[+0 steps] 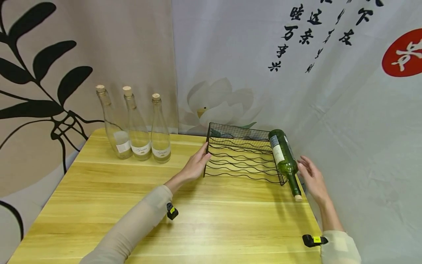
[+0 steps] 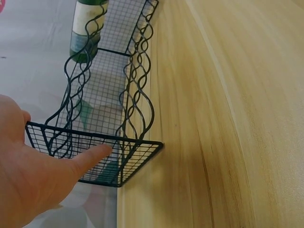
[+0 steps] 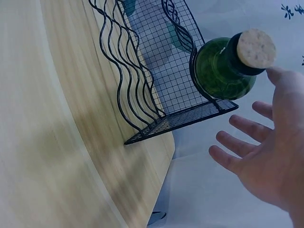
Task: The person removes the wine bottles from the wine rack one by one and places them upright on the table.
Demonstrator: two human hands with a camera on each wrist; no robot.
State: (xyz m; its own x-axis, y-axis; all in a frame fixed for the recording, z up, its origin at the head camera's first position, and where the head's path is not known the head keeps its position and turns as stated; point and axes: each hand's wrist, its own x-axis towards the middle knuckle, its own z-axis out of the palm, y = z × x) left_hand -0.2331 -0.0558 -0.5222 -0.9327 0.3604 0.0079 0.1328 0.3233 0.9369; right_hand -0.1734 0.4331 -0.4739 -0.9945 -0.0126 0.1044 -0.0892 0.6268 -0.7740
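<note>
A black wire bottle rack [image 1: 239, 132] with rows of wavy wires stands on the wooden table. Across the top of its right end lies a green wine bottle [image 1: 285, 157], its corked neck toward the front. My left hand [image 1: 192, 168] touches the rack's left end; in the left wrist view its straight thumb [image 2: 95, 156] lies against the mesh side, the other fingers mostly hidden. Just right of the bottle, my right hand [image 1: 314, 181] has its fingers loosely extended and grips nothing. In the right wrist view, the thumb tip appears close to the cork [image 3: 256, 48].
Three clear glass bottles with corks stand at the table's back left: a left one [image 1: 122, 143], a middle one [image 1: 140, 135] and a right one [image 1: 160, 135]. Behind the wooden table [image 1: 204, 227] hangs a printed curtain [image 1: 227, 44], which continues along the right side.
</note>
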